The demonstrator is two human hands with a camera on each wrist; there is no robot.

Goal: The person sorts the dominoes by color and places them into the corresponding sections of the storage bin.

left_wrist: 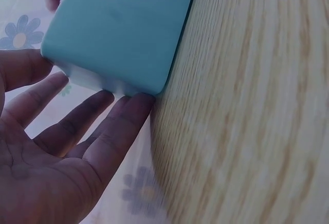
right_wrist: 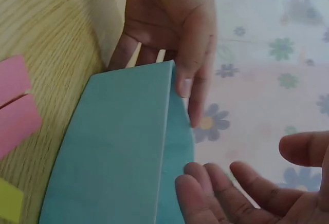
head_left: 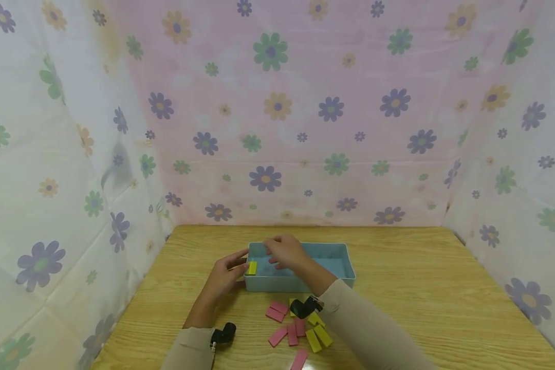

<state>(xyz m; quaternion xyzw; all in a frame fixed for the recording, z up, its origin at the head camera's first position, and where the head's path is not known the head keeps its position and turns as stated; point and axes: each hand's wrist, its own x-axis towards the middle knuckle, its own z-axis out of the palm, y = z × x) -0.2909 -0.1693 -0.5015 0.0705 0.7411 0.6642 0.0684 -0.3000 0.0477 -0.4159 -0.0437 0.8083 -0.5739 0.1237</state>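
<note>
A light blue rectangular bin stands on the wooden table. My left hand rests against its left end, and in the left wrist view the straight fingers touch the end wall while the thumb lies by the upper corner. A yellow block sits inside the bin at that end. Over the bin's left half hovers my right hand. Its fingers are loosely bent with nothing between them in the right wrist view. Pink blocks and yellow blocks lie in front of the bin.
The wooden table extends to both sides of the bin. Flowered cloth hangs behind the table and along both sides. A small black wrist camera is strapped at each sleeve, and the right one hides part of the yellow blocks.
</note>
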